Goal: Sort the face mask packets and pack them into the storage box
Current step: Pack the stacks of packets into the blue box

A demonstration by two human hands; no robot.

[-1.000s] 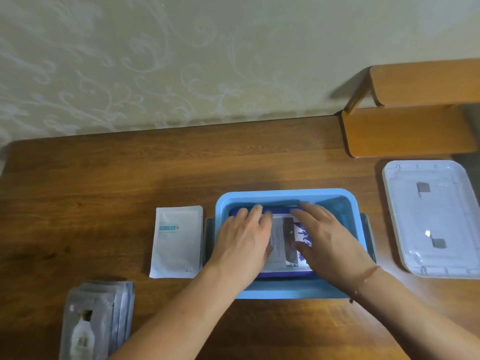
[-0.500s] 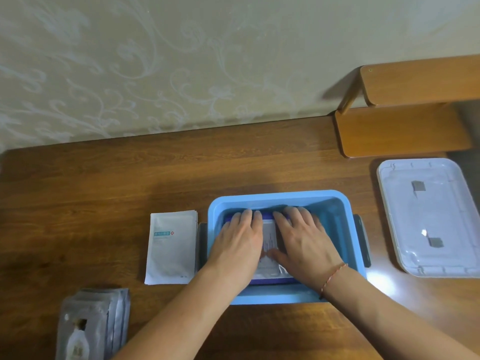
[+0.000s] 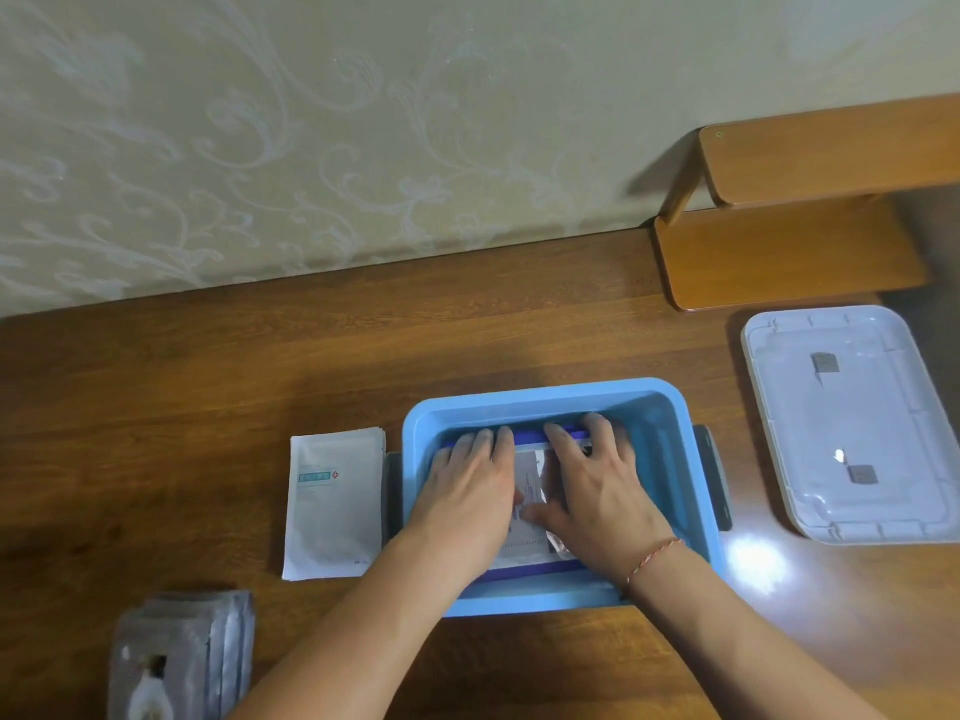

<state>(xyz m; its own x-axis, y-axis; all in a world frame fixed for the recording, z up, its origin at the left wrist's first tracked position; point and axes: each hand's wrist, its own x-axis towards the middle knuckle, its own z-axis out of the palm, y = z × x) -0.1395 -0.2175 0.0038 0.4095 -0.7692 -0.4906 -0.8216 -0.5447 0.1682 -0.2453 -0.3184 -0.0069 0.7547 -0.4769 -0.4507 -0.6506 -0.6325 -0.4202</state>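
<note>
A blue storage box sits on the wooden table in front of me. Inside it lies a stack of white and purple mask packets. My left hand and my right hand lie flat on that stack, fingers straight and pointing away from me, pressing it down. A stack of white packets with a teal label lies just left of the box. A pile of grey silvery packets lies at the near left corner.
The box's pale lid lies upside down at the right. A wooden shelf stands against the wall at the back right. Patterned wallpaper runs behind the table.
My right hand has slid left over the packets to lie next to my left hand, and both have settled flat on the stack. The view shifted a little.
</note>
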